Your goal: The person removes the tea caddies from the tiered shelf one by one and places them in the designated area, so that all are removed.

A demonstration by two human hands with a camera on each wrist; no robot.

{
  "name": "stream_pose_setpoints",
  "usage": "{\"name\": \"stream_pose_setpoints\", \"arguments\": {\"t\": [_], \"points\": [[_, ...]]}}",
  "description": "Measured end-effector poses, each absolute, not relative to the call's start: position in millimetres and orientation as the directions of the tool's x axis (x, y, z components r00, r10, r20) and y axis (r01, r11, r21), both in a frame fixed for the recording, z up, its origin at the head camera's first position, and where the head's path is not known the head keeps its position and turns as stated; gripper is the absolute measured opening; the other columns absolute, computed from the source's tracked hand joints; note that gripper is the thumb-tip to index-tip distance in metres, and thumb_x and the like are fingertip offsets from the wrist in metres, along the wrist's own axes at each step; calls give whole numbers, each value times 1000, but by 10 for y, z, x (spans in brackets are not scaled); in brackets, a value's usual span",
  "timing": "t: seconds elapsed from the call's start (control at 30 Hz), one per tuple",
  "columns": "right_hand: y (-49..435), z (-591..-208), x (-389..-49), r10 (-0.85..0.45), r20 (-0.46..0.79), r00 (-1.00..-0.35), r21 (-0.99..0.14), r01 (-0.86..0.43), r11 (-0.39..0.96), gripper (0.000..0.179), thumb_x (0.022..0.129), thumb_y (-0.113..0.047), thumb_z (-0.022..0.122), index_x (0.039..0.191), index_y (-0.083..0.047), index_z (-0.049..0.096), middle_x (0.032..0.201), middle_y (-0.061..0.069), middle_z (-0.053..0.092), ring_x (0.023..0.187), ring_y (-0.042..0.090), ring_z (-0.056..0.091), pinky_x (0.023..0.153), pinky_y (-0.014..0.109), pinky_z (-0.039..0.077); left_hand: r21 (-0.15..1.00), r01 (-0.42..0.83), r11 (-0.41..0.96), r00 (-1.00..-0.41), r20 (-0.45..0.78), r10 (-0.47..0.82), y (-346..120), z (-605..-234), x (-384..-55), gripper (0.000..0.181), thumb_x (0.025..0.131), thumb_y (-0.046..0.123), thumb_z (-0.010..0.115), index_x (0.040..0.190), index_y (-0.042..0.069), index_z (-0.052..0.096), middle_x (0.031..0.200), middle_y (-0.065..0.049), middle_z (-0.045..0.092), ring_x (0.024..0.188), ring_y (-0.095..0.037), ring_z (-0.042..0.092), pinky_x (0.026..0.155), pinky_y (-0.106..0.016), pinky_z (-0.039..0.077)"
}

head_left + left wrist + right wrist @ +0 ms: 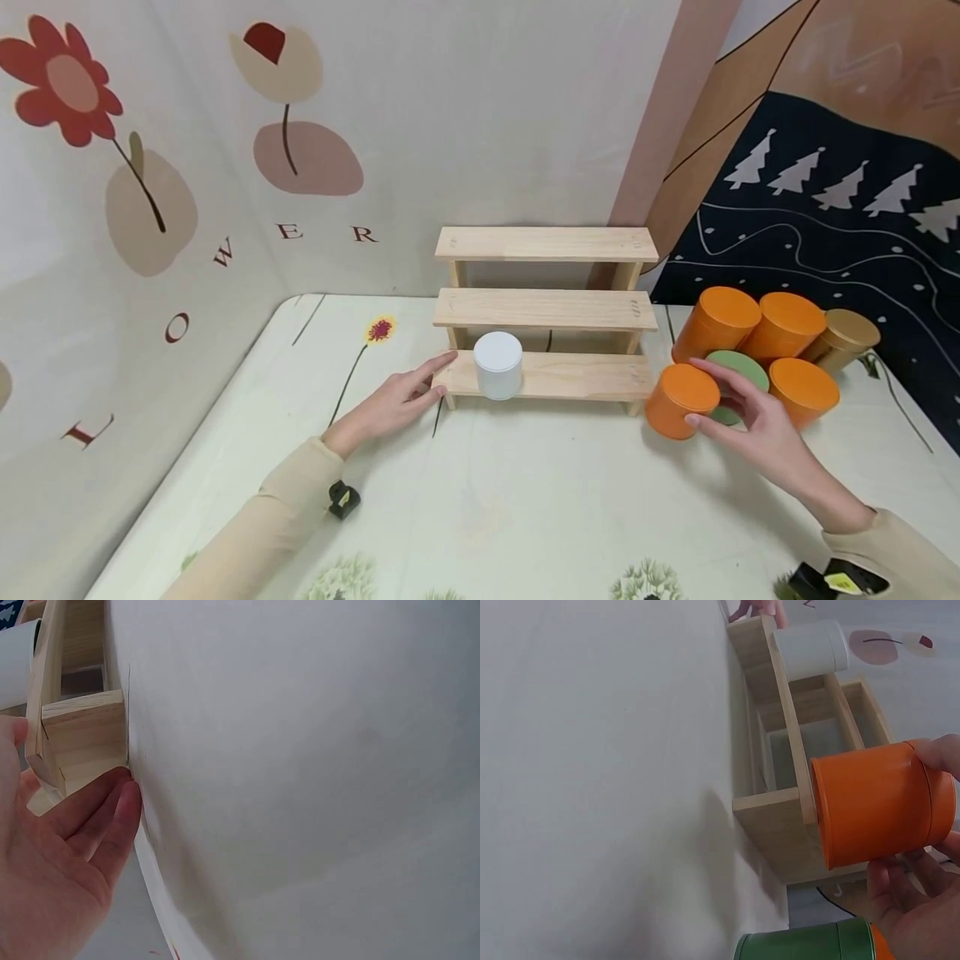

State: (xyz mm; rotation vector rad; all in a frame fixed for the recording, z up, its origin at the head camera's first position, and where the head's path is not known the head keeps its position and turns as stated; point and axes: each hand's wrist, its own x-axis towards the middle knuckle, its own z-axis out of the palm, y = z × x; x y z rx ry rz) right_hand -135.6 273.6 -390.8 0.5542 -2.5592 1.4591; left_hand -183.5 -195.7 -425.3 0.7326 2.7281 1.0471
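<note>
My left hand [393, 404] holds the left end of the lowest step of a three-tier wooden shelf [543, 308], thumb at the front corner and forefinger farther back. Its other fingers [112, 817] bend beside the shelf's leg in the left wrist view. On that step, left of its middle, stands a white canister [498, 367]. To the right of the shelf my right hand [765, 429] grips an orange lidded canister [681, 402] between thumb and fingers. The right wrist view shows this orange canister [877, 802] overlapping the lowest step's right end.
Behind my right hand stand several other canisters: orange ones [804, 392], a green one [738, 371] partly hidden, and a gold one [847, 333]. A printed pale cloth [525, 500] covers the table. Cloth walls [487, 108] rise behind the shelf.
</note>
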Motion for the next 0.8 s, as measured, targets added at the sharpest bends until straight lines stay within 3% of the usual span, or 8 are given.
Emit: {"name": "stream_pose_setpoints", "arguments": {"t": [0.27, 0.37, 0.47, 0.6, 0.7, 0.8], "points": [[2827, -3930, -1300, -242, 313, -919, -802, -392, 452, 66, 85, 6, 70, 143, -1, 41, 129, -16, 49, 108, -2, 49, 86, 8, 37, 662, 390, 640, -874, 46, 484, -1952, -4241, -1841, 56, 102, 37, 49, 153, 23, 30, 144, -7, 46, 94, -18, 58, 86, -43, 44], [2849, -3933, -1288, -236, 303, -923, -803, -381, 458, 65, 85, 5, 70, 144, -1, 41, 129, -16, 49, 108, -1, 48, 86, 9, 37, 663, 381, 644, -878, 41, 477, -1964, -4258, -1835, 56, 101, 36, 49, 153, 23, 30, 131, -7, 55, 87, -17, 56, 80, -39, 44], [2868, -3938, -1276, -234, 290, -928, -805, -368, 465, 65, 86, 3, 70, 144, -3, 41, 130, -16, 48, 110, -2, 47, 87, 8, 36, 665, 372, 647, -882, 36, 470, -1974, -4274, -1831, 56, 101, 36, 49, 153, 25, 30, 107, -3, 60, 77, -16, 52, 74, -36, 42], [2898, -3963, -1251, -225, 280, -933, -805, -356, 474, 64, 87, 1, 70, 144, -2, 41, 131, -16, 47, 111, -4, 47, 88, 8, 36, 666, 363, 651, -886, 32, 462, -1982, -4275, -1830, 56, 101, 37, 49, 153, 28, 29, 120, -5, 60, 81, -17, 54, 77, -37, 43], [2937, -3993, -1223, -212, 275, -938, -806, -345, 480, 64, 87, 1, 70, 144, -2, 41, 130, -17, 47, 110, -4, 47, 87, 8, 36, 671, 360, 648, -886, 29, 463, -1980, -4269, -1839, 56, 101, 38, 49, 153, 28, 29, 140, -6, 49, 86, -19, 56, 80, -39, 43], [2981, -4023, -1194, -198, 272, -942, -808, -336, 485, 65, 87, 1, 69, 145, -3, 41, 129, -18, 47, 109, -5, 47, 86, 7, 37, 676, 359, 643, -883, 24, 469, -1969, -4258, -1853, 56, 101, 38, 49, 153, 28, 29, 144, -5, 45, 90, -18, 57, 82, -40, 44]]}}
